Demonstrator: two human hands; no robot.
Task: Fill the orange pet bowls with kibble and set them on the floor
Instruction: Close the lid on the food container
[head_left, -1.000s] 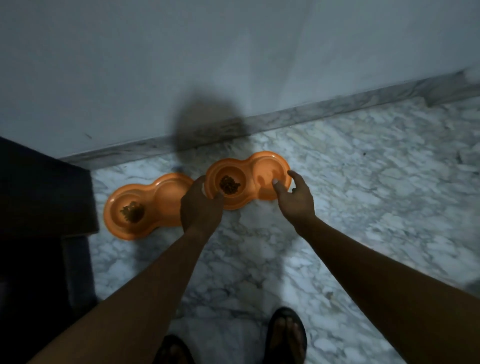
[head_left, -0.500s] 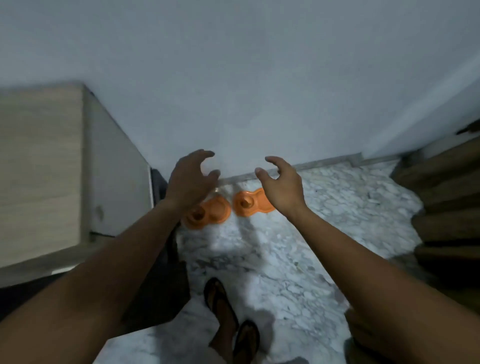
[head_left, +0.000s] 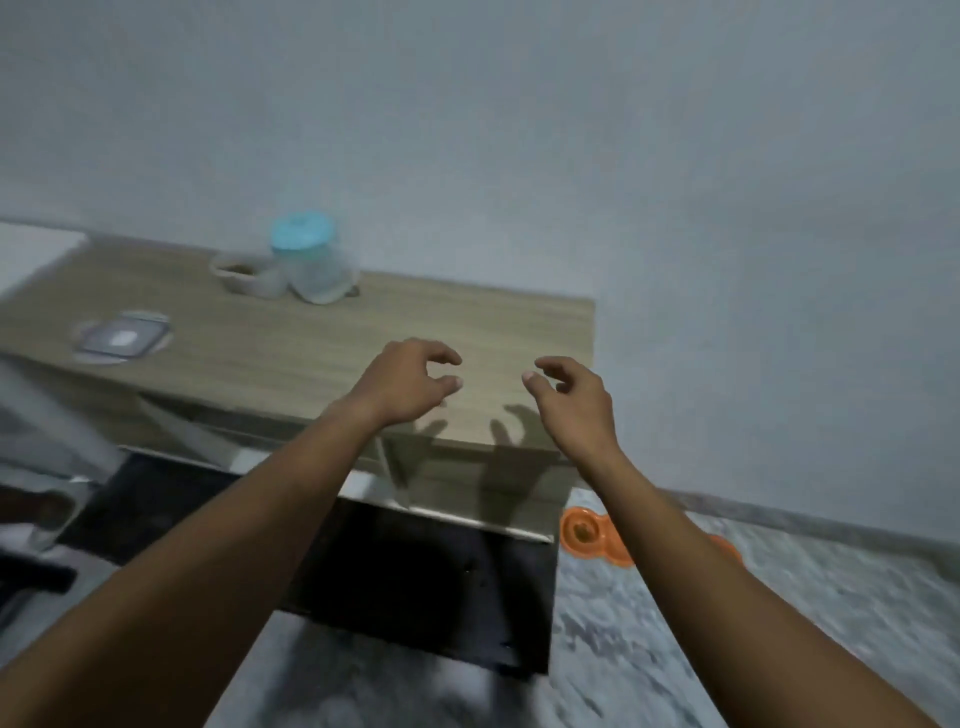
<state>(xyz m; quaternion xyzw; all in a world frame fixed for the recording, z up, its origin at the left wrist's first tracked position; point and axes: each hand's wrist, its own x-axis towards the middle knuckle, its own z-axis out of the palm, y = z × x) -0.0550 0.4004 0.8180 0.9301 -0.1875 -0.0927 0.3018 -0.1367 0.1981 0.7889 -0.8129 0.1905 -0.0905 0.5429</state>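
Observation:
An orange double pet bowl (head_left: 587, 532) lies on the marble floor by the wall, with kibble in its left cup. A sliver of the second orange bowl (head_left: 727, 548) peeks out past my right forearm, which hides most of it. My left hand (head_left: 410, 382) and my right hand (head_left: 574, 397) hover above the wooden table's right end, fingers curled and apart, holding nothing. Both hands are well above and left of the bowls.
The wooden table (head_left: 322, 343) carries a clear jar with a blue lid (head_left: 311, 260), a small white bowl (head_left: 244, 273) and a flat lidded container (head_left: 122, 338). A dark shelf (head_left: 415, 582) sits under the table. The marble floor (head_left: 779, 639) stretches right.
My hands let go of the orange bowl on the floor and rose. The view swung up and left, so the tabletop now fills the middle and the bowls sit low right.

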